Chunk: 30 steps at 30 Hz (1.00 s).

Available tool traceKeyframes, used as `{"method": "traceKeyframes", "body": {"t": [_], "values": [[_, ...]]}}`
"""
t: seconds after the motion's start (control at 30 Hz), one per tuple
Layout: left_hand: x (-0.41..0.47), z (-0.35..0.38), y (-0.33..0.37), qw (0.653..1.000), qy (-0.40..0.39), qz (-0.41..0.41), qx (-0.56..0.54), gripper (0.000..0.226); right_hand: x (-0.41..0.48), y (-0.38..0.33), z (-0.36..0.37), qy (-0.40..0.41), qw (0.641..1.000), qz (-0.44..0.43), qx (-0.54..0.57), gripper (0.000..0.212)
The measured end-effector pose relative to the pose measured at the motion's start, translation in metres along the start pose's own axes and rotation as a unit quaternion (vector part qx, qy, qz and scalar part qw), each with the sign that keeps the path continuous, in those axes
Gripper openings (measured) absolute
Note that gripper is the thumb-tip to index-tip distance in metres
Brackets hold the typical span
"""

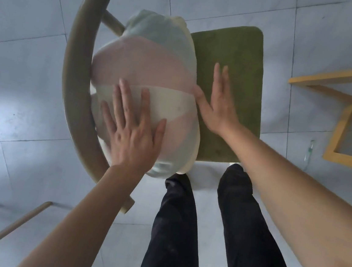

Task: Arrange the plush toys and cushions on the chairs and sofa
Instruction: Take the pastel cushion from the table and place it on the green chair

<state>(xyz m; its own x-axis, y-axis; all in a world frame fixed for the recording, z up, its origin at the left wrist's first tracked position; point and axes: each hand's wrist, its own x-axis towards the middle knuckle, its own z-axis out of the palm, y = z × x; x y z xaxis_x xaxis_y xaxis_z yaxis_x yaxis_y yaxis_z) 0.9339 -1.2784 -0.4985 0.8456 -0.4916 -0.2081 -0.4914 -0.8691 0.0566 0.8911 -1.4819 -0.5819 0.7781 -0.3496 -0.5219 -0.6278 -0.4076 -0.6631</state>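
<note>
A plump cushion (147, 67) with pale green, pink and cream bands leans against the curved olive backrest (75, 81) of a chair with a green seat pad (232, 78). My left hand (133, 132) lies flat on the cushion's cream band, fingers spread. On the cushion's right side my right hand (217, 103) rests flat, its thumb touching the cushion and its fingers over the green seat. Neither hand grips anything.
Grey tiled floor surrounds the chair. A yellow wooden frame (346, 114) stands at the right. Pale wooden bars (3, 229) of another piece of furniture show at the lower left. My dark-trousered legs (202, 236) stand right at the chair's near edge.
</note>
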Motion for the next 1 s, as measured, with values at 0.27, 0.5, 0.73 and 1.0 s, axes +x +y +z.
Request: {"method": "traceKeyframes", "body": {"t": [0.27, 0.5, 0.73, 1.0], "values": [[-0.068, 0.041, 0.017, 0.993, -0.080, 0.056, 0.066, 0.108, 0.103, -0.095, 0.013, -0.049, 0.994, -0.068, -0.063, 0.096], [-0.056, 0.026, 0.024, 0.998, -0.056, 0.026, -0.026, 0.074, 0.066, -0.059, 0.011, -0.033, 0.999, 0.002, -0.005, 0.086], [0.007, 0.015, -0.006, 0.999, 0.004, 0.004, -0.031, 0.061, -0.072, 0.013, 0.070, -0.092, 0.993, 0.042, 0.058, 0.088], [-0.037, 0.013, -0.006, 0.997, -0.070, 0.003, -0.045, 0.064, -0.149, 0.043, 0.079, -0.161, 0.983, 0.087, -0.009, 0.087]]}}
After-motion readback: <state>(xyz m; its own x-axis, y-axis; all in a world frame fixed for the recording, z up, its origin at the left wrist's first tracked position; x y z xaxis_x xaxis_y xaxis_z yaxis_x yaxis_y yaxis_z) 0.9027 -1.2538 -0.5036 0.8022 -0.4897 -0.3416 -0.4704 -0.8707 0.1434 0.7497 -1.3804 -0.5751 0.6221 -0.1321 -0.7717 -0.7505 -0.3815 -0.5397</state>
